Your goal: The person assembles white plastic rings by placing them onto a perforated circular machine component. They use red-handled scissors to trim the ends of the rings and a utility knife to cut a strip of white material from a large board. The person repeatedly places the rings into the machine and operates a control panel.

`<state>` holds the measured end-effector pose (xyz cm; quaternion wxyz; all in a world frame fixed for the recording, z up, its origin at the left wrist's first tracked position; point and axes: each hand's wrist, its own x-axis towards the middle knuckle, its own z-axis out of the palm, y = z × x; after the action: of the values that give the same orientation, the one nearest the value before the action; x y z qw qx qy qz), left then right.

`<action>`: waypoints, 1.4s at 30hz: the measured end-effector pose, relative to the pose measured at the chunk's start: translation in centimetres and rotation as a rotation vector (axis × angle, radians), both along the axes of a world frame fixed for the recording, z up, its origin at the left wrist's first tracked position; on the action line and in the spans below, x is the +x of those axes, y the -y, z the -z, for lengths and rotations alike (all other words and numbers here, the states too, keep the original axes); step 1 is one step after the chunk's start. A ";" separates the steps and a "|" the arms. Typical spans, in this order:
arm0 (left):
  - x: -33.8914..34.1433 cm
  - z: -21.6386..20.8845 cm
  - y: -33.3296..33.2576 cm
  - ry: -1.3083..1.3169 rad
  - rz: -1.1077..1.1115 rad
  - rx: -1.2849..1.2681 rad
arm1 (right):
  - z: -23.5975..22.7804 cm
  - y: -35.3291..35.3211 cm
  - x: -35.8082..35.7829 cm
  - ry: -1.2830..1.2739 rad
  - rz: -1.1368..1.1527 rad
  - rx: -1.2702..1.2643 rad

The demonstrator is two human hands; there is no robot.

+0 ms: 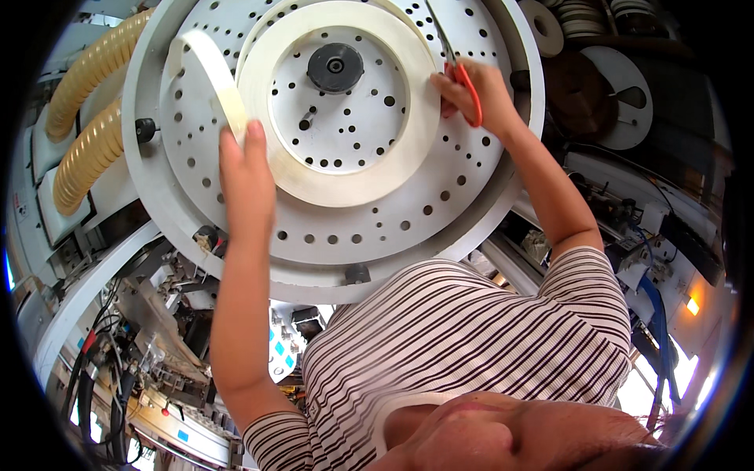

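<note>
A flat roll of cream-white banding strip (pixel 338 190) lies on a round grey disc (pixel 314 223) full of holes, around a black hub (pixel 335 68). My left hand (pixel 247 169) pinches a loose length of the strip (pixel 210 69) between thumb and fingers at the roll's left side. That length arches up and curls over to the left. In my right hand (pixel 481 93) are scissors with red handles (pixel 470 96), their blades pointing up and away from me. The right fingertips are at the roll's right edge; whether they press on it I cannot tell.
A raised grey rim (pixel 137 184) surrounds the disc, with black knobs (pixel 145 129) on it. Ribbed yellowish hoses (pixel 86 161) run at the left. More strip rolls (pixel 542 27) and a brown roll (pixel 580 94) stand at the right. Machinery and cables (pixel 102 369) fill the lower left.
</note>
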<state>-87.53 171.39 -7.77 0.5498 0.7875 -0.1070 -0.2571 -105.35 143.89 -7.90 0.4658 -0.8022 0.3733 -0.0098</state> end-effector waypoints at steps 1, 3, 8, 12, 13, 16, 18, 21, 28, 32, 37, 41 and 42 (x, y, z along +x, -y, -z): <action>1.7 0.1 0.6 0.049 0.021 0.011 | -0.2 -1.4 -0.9 0.012 -0.031 0.060; 4.5 0.0 1.5 0.048 0.014 -0.053 | -0.2 -4.5 -2.8 0.056 -0.044 0.201; 5.4 -2.8 0.4 0.055 -0.026 -0.196 | -2.6 -5.7 -4.2 0.036 -0.183 -0.046; -0.7 -5.0 -3.7 -0.138 -0.220 -0.514 | -4.2 -5.1 -4.7 0.163 -0.275 -0.277; -3.2 -4.7 -4.7 -0.171 -0.217 -0.554 | -4.3 -5.8 -4.7 0.208 -0.287 -0.253; -11.2 -4.1 -5.3 -0.328 -0.078 -0.498 | -2.5 -9.0 -4.3 0.359 -0.387 -0.226; -14.3 -4.0 -5.0 -0.390 0.045 -0.478 | -2.3 -11.4 -3.3 0.364 -0.514 -0.336; -15.7 -4.4 -4.7 -0.370 0.072 -0.328 | -2.2 -14.6 -2.1 0.265 -0.560 -0.275; -15.7 -2.8 -5.7 -0.007 -0.078 -0.183 | -1.9 -13.5 -0.6 0.479 -0.845 0.173; -14.6 -4.2 -6.4 -0.020 -0.228 -0.451 | 1.1 -9.8 -0.4 0.443 -0.814 -0.809; -13.9 -8.5 -8.8 0.178 -0.373 -0.590 | 4.0 -9.9 0.1 0.325 -0.938 -0.909; -14.0 -10.4 -14.1 0.361 -0.481 -0.661 | 3.2 -10.2 0.0 0.275 -0.956 -0.935; -14.2 -10.8 -15.4 0.401 -0.513 -0.670 | 3.0 -10.2 -0.1 0.263 -0.961 -0.936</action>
<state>-101.77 186.79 3.00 0.7880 0.6019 -0.0903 0.0931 -105.41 154.14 -10.92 0.0640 -0.9879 -0.1277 -0.0598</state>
